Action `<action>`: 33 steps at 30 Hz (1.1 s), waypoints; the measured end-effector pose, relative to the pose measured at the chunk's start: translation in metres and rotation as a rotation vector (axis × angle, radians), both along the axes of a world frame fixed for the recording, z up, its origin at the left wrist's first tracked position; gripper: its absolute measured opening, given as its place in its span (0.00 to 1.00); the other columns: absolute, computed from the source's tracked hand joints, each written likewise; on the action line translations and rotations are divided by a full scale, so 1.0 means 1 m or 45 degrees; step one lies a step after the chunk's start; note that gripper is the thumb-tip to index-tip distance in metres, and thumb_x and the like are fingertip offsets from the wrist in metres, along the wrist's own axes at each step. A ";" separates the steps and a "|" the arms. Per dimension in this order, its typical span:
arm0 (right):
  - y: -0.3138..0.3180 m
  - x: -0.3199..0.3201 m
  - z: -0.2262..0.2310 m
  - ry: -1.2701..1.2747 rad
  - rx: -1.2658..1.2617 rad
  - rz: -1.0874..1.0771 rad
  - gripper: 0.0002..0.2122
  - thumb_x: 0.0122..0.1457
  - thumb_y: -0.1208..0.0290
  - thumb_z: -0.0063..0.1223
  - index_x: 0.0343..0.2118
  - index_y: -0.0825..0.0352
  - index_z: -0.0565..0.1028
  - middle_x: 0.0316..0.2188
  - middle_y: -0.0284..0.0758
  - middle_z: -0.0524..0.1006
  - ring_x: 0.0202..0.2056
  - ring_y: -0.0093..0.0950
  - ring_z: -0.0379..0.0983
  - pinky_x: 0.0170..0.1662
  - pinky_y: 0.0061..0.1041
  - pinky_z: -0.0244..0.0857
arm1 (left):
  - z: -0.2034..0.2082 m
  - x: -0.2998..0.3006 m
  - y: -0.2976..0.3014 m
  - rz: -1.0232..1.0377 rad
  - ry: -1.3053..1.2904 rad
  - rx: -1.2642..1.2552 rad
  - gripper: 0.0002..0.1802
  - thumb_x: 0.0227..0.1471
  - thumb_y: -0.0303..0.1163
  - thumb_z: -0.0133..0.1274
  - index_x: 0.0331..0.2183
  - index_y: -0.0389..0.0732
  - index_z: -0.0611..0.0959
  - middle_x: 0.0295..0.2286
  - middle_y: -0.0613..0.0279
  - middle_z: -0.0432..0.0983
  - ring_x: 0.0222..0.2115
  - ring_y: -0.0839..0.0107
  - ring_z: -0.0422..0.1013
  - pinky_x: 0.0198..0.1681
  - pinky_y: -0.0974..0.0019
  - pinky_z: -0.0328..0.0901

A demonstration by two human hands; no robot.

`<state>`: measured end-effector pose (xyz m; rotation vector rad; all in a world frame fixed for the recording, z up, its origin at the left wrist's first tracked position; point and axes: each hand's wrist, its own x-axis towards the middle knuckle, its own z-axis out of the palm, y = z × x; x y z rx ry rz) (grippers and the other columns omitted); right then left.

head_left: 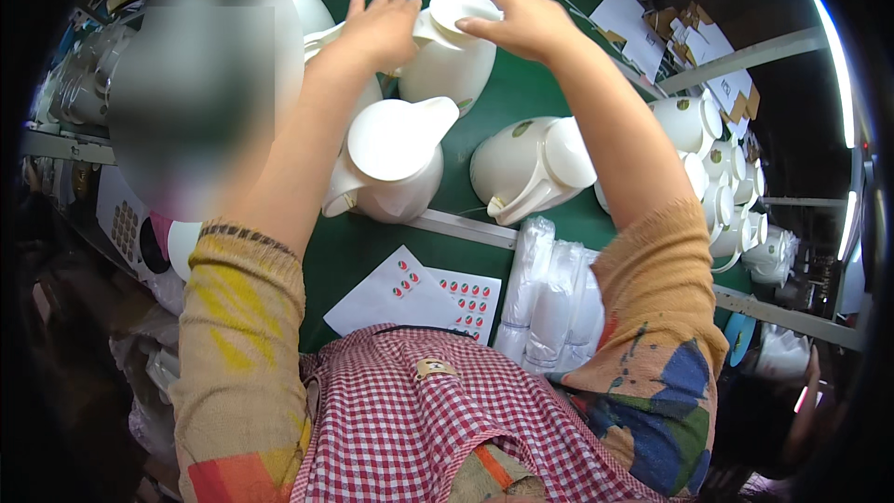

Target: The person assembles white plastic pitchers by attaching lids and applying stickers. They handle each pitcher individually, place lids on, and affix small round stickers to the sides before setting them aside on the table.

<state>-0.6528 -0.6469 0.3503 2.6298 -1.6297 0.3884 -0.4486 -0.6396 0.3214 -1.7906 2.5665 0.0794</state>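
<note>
A white jug [443, 70] with a round top stands at the far middle. My left hand [380, 30] is at its handle side, fingers bent and partly hiding the handle. My right hand [529, 19] is on its upper right, thumb over the top rim and fingers stretched behind it. Nearer to me, a second white jug [396, 154] stands upright, spout to the right, below my left hand. Another white jug [526, 163] leans on its side under my right forearm, with a green leaf mark and a handle toward me.
Sheets of red and green stickers [466, 303] lie in front of my checked apron, beside rolled clear plastic bags [549, 298]. A metal strip [466, 226] crosses the green table. Several white jugs [722, 168] crowd the right. A blurred shape [196, 84] covers the upper left.
</note>
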 end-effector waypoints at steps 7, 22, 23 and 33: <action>-0.030 0.020 -0.015 -0.084 0.352 0.099 0.39 0.40 0.55 0.62 0.60 0.56 0.64 0.56 0.41 0.64 0.55 0.40 0.65 0.57 0.33 0.62 | -0.029 0.017 -0.008 0.018 0.242 0.040 0.30 0.55 0.41 0.50 0.58 0.49 0.67 0.42 0.57 0.78 0.46 0.62 0.71 0.62 0.52 0.46; -0.038 0.023 0.003 0.019 0.552 0.181 0.39 0.33 0.65 0.63 0.57 0.51 0.68 0.53 0.41 0.64 0.51 0.40 0.68 0.55 0.34 0.67 | -0.037 0.019 -0.014 -0.005 0.331 -0.025 0.22 0.54 0.38 0.52 0.52 0.53 0.75 0.39 0.60 0.79 0.44 0.64 0.73 0.62 0.53 0.48; -0.037 0.024 0.003 0.034 0.543 0.186 0.39 0.33 0.65 0.63 0.57 0.51 0.68 0.53 0.40 0.64 0.51 0.41 0.68 0.55 0.34 0.66 | -0.039 0.019 -0.015 -0.014 0.313 -0.024 0.24 0.53 0.40 0.53 0.53 0.54 0.74 0.37 0.59 0.80 0.42 0.64 0.74 0.61 0.53 0.49; -0.032 0.025 0.010 0.180 0.444 0.339 0.39 0.33 0.73 0.66 0.56 0.48 0.69 0.57 0.43 0.60 0.52 0.44 0.67 0.55 0.35 0.66 | -0.038 0.018 -0.014 -0.024 0.399 -0.035 0.19 0.53 0.38 0.55 0.49 0.54 0.78 0.40 0.63 0.79 0.43 0.66 0.74 0.59 0.55 0.52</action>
